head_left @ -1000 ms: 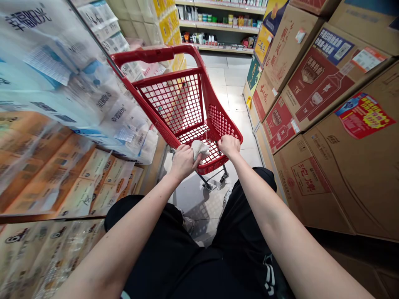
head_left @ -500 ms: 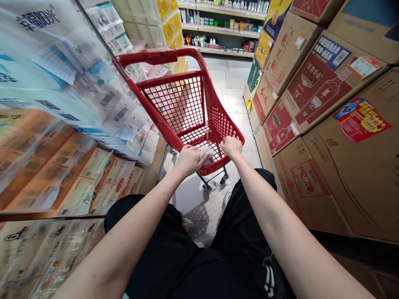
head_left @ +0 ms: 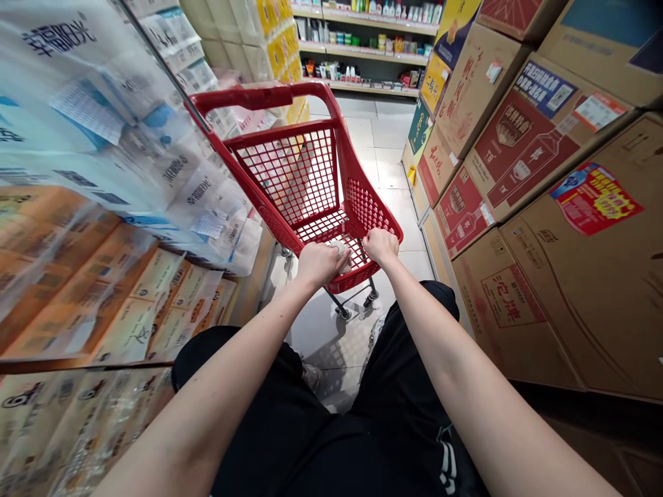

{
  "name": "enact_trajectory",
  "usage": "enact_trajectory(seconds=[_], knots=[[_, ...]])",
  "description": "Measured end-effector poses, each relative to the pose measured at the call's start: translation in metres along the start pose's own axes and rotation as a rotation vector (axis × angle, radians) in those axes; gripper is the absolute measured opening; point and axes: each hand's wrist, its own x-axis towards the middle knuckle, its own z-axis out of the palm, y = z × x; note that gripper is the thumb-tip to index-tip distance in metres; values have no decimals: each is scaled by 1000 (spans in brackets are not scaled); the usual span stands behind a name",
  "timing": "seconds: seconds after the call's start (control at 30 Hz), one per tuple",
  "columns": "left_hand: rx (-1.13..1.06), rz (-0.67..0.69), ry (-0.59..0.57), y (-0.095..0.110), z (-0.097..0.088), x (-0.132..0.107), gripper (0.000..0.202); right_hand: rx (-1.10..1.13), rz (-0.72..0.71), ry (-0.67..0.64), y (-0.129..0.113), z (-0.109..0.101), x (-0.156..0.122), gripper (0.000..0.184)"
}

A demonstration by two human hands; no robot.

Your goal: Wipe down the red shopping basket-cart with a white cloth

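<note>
I count one red cart (head_left: pixel 348 155), one whitish cloth (head_left: pixel 340 246) and two bare hands; the cart stands in the aisle just in front of the person, its low end toward them, its handle (head_left: pixel 248 97) at the far end; three of its wheels (head_left: pixel 342 313) show, and two shoes (head_left: pixel 312 376) are on the floor behind it. The left hand (head_left: pixel 318 264) is closed on the cloth at the basket's near end; the right hand (head_left: pixel 382 244) is curled over the near right rim, and I can't tell whether anything else is in it.

As for containers, the cloth is bunched at the basket's mesh, partly hidden by fingers; three shelves (head_left: pixel 362 52) at the back hold bottles, tubes and jars; stacked boxes (head_left: pixel 512 290) line the right, two printed with a bottle, one bearing a red sticker (head_left: pixel 595 199); plastic-wrapped packs (head_left: pixel 199 186) are piled on the left.
</note>
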Motion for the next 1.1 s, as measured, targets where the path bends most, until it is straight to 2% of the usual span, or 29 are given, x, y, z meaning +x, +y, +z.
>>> enact_trajectory(seconds=[0.1,0.2,0.37,0.53,0.63,0.7,0.8,0.93,1.0,1.1], knots=[[-132,88,111,-5,4,-14,59,1,8,7,0,-1,0,32],[-239,157,149,-12,9,-32,49,3,11,5,0,0,0,32],[-214,281,206,-15,17,-55,31,-7,-6,18,1,2,1,31],[-137,368,200,-18,22,-67,28,-32,-2,30,1,4,2,31],[-142,455,168,-31,20,-64,32,-35,-12,28,1,3,2,32],[-188,517,105,-46,16,-58,35,-37,-18,16,1,2,3,31],[-211,467,44,-74,9,-46,39,-43,-10,-13,0,0,4,31],[-197,307,90,-102,4,-31,39,-37,-8,-20,-2,-1,5,32],[-208,246,130,-104,4,-25,37,-36,-11,-7,-3,-2,5,33],[-217,202,150,-92,4,-16,38,-25,-40,42,-2,-3,5,35]])
